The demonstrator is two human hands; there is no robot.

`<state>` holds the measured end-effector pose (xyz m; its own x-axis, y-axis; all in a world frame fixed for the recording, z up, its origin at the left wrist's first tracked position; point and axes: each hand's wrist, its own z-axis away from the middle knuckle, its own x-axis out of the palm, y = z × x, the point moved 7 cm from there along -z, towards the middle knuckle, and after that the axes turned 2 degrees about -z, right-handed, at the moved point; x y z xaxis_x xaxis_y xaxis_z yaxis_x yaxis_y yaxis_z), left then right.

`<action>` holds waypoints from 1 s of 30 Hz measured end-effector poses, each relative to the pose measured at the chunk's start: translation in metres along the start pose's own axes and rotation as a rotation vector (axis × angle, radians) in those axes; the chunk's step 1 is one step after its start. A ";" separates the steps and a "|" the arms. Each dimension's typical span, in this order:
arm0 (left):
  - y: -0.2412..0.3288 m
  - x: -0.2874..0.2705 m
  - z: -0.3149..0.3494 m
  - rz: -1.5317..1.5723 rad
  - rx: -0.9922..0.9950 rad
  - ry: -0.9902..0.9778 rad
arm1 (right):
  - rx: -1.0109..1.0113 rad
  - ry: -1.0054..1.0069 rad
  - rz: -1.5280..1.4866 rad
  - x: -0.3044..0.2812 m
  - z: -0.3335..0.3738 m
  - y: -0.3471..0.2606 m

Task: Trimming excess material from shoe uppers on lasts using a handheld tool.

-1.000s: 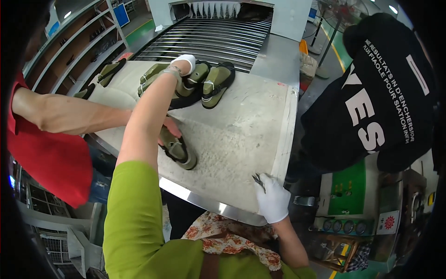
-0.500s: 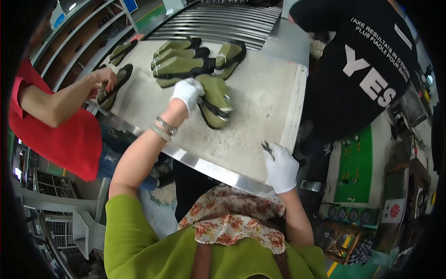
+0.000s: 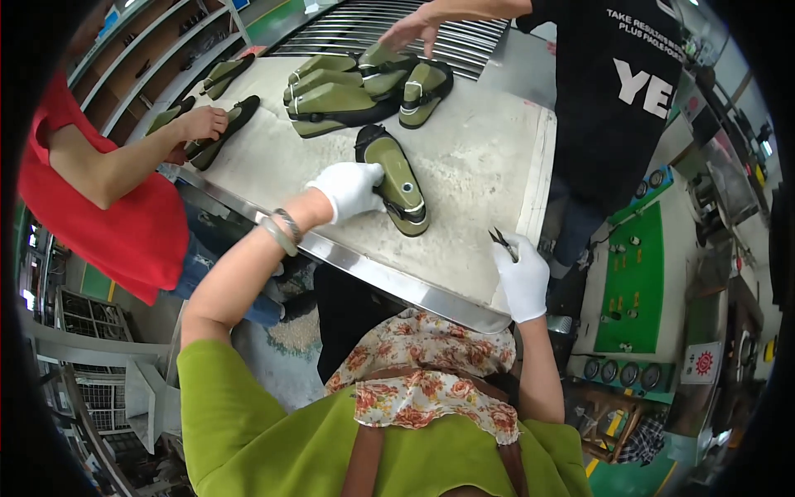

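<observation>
My left hand (image 3: 348, 192), in a white glove, is closed on the side of a black sandal on an olive-green shoe last (image 3: 396, 172). The sandal rests on the pale tabletop (image 3: 464, 157) with its heel end toward me. Near the table's front right corner, my gloved right hand (image 3: 525, 283) is closed around small dark thread snips (image 3: 502, 242), their points sticking out past the fingers. Farther back stands a group of similar sandals on green lasts (image 3: 335, 103), with one more last (image 3: 424, 93) tilted at its right.
On the left a person in red (image 3: 108, 190) handles a dark shoe (image 3: 236, 124). A person in black (image 3: 613, 99) at the right reaches a bare hand (image 3: 414, 31) over the far sandals. Behind the table lies a roller conveyor (image 3: 331, 37); a metal edge (image 3: 389, 286) runs along its front.
The sandal in my left hand has turned so the last's top shows, and both have come slightly nearer. The person in black now reaches in, and another sandal stands in the far group.
</observation>
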<state>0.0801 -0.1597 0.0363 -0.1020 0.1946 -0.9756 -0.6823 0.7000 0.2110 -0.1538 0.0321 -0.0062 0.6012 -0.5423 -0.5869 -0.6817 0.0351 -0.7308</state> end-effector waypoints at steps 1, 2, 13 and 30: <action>0.007 -0.002 -0.002 -0.065 -0.032 0.019 | 0.062 -0.027 -0.068 -0.002 -0.002 -0.001; 0.014 0.000 -0.002 -0.082 -0.067 -0.017 | 0.126 -0.057 -0.135 -0.003 -0.003 -0.002; 0.100 0.032 0.020 0.077 -0.104 0.415 | -0.058 -0.208 -0.123 0.011 -0.032 -0.049; 0.105 0.098 0.039 2.116 -0.707 -0.039 | -0.620 -0.149 0.269 0.042 -0.029 -0.064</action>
<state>0.0269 -0.0406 -0.0353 -0.8120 0.1183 0.5715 0.2937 -0.7634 0.5753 -0.0968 -0.0168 0.0262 0.3982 -0.4593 -0.7940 -0.9010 -0.3581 -0.2448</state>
